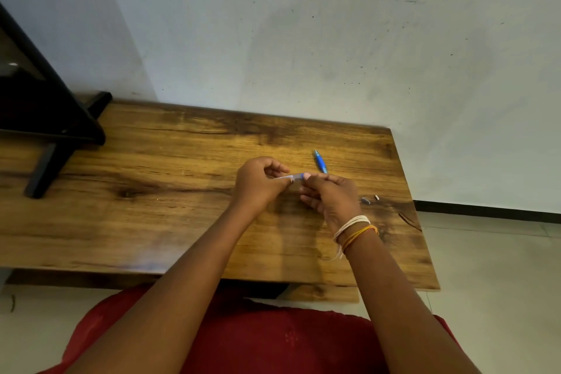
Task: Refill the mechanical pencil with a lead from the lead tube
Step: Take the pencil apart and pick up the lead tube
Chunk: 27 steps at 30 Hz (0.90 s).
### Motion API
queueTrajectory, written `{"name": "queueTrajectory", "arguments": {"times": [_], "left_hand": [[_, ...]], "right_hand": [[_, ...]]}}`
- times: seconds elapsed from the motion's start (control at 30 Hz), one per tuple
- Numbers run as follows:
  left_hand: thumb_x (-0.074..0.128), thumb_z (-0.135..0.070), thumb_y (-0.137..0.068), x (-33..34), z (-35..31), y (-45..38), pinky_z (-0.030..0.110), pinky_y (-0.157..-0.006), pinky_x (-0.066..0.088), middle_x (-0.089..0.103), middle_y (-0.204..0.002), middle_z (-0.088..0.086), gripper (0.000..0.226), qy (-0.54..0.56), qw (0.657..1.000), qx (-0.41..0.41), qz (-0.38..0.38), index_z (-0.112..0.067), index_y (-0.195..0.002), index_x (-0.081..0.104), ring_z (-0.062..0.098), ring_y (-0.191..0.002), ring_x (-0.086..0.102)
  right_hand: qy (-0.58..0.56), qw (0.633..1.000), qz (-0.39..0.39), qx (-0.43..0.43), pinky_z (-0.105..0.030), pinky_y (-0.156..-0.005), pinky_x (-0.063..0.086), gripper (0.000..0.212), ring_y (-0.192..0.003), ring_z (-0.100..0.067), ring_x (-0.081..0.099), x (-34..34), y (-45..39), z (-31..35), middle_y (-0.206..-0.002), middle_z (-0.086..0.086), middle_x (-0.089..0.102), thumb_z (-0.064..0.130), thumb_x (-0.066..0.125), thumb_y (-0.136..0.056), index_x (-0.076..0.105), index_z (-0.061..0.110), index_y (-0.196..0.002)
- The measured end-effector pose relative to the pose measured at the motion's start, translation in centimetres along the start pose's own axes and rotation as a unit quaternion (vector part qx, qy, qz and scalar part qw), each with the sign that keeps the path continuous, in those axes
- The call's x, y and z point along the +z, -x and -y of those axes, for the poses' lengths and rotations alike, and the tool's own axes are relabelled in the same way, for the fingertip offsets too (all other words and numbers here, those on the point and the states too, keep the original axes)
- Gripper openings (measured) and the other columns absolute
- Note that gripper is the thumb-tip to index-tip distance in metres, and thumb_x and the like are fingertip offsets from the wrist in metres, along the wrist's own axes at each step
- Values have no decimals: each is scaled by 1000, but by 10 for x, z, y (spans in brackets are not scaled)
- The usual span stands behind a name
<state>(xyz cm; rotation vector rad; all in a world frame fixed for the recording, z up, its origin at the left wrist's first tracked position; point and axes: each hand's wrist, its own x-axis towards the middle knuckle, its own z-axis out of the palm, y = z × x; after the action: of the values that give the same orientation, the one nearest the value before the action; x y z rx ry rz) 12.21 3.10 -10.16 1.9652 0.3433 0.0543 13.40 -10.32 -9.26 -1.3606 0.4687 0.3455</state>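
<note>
The small pale lead tube (293, 177) is held above the wooden table (170, 215), between both hands. My left hand (258, 184) pinches its left end with curled fingers. My right hand (329, 194) pinches its right end between thumb and forefinger. The blue mechanical pencil (321, 161) lies on the table just beyond my right hand, its tip pointing away; part of it is hidden behind my fingers. Two small loose parts, a grey cap (365, 200) and a tiny white piece (377, 197), lie on the table to the right of my right hand.
A black stand (51, 130) occupies the table's far left corner. The wall (334, 39) runs directly behind the table. The table's right edge (416, 222) drops to a tiled floor.
</note>
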Motion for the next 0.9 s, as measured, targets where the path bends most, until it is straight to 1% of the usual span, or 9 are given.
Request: {"name": "queueTrajectory", "arguments": {"times": [0.07,0.13,0.23,0.3,0.33,0.5,0.63,0.77,0.9], "left_hand": [[74,-12,-76,0,-1,-2,18,-53,45,64,-72,-2,18,61,996,-59,-17,-13,-93,69,7,-62,57],[72,-13,-80,-2,-3,-3,21,-54,49,66,-75,3,18,165,975,-146,-15,-10,-97,66,12,-62,62],[68,-15,-84,-3,-7,0,24,-59,57,71,-72,9,10,377,889,-256,47,-8,-89,63,17,-62,70],[66,-15,-85,-2,-7,2,24,-59,59,73,-66,10,10,463,835,-288,74,-6,-86,62,16,-61,72],[65,-15,-86,0,-7,3,23,-58,59,73,-64,9,11,480,822,-295,77,-5,-84,62,15,-60,72],[65,-14,-86,4,-6,1,22,-53,58,72,-59,7,10,472,832,-288,46,-5,-87,61,12,-57,71],[68,-14,-84,4,-5,0,24,-60,59,73,-72,9,11,474,835,-280,24,-8,-88,60,15,-68,71],[68,-16,-83,8,-7,4,22,-60,58,72,-62,3,10,496,822,-278,18,-9,-85,62,10,-60,70],[67,-19,-85,9,-6,2,21,-59,58,72,-60,1,11,481,835,-266,-5,-9,-82,63,8,-56,69]], "right_hand": [[-39,999,-4,-2,-19,-49,55,5,-45,-7,63,0,1,2,-71,-11,65,1,65,-86,66,3,-82],[-78,997,0,-6,-19,-48,55,5,-44,-7,62,0,2,3,-71,-10,62,0,63,-87,65,3,-83],[-112,994,18,-4,-20,-50,56,7,-48,-10,63,1,3,3,-68,-9,64,-2,61,-88,65,3,-85],[-115,993,24,2,-22,-51,57,9,-51,-12,64,2,4,4,-63,-7,67,-3,60,-89,65,3,-85],[-115,993,27,4,-23,-51,57,9,-51,-13,64,2,5,3,-60,-6,67,-2,60,-89,65,3,-84],[-102,994,26,5,-22,-50,57,4,-48,-12,65,6,4,3,-61,-8,68,2,63,-88,63,-1,-86],[-97,995,20,3,-21,-52,58,17,-49,-12,66,10,4,1,-72,-13,68,5,67,-86,63,-5,-99],[-114,993,41,13,-22,-56,58,7,-51,-13,68,14,4,-2,-62,-9,71,4,65,-87,64,-3,-86],[-103,994,29,-5,-23,-59,59,7,-53,-13,68,20,0,-5,-74,-15,67,1,61,-90,63,-2,-84]]}}
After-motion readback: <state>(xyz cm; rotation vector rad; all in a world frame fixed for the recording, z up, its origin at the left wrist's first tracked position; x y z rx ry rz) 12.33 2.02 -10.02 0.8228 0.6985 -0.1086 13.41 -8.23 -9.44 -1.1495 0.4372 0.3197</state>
